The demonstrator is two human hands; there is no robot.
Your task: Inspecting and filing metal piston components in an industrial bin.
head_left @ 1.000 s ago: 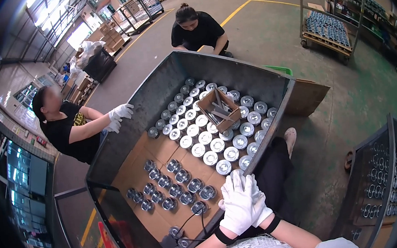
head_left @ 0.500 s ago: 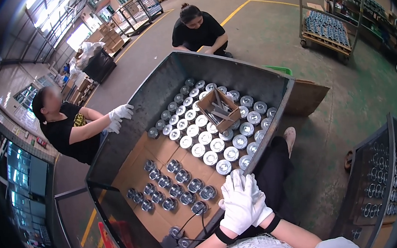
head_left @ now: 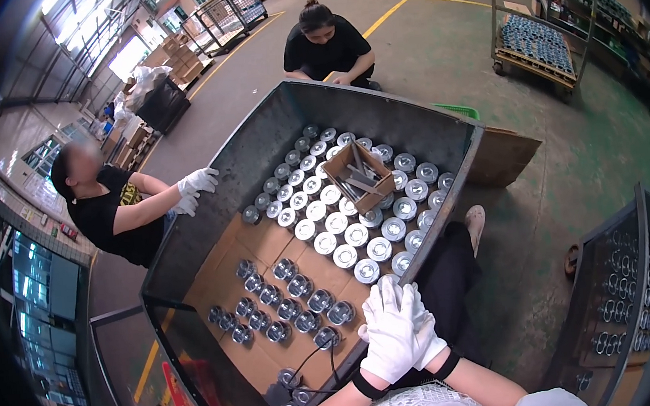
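Both my hands wear white gloves and rest one over the other at the near edge of a grey metal bin (head_left: pixel 410 110). My left hand (head_left: pixel 389 333) lies on top with its fingers stretched out. Partly covered by it, my right hand (head_left: pixel 430 341) shows some straight fingers. Neither hand holds anything that I can see. Inside the bin, rows of silvery pistons (head_left: pixel 356 235) stand crown up, close to my fingertips. Several more pistons (head_left: pixel 289 309) sit apart on brown cardboard (head_left: pixel 216 278). A small open wooden box (head_left: pixel 375 198) holding flat metal strips rests on the upright pistons.
A black cable (head_left: pixel 308 365) runs into the bin's near corner. At the left, a person's gloved hand (head_left: pixel 198 183) touches the bin wall; another person (head_left: pixel 327 52) crouches beyond it. A second bin of metal parts (head_left: pixel 639 253) stands right, and a loaded trolley (head_left: pixel 536 49) far right.
The view has shifted very slightly. The crouching person's head has lowered a little; my hands keep their place.
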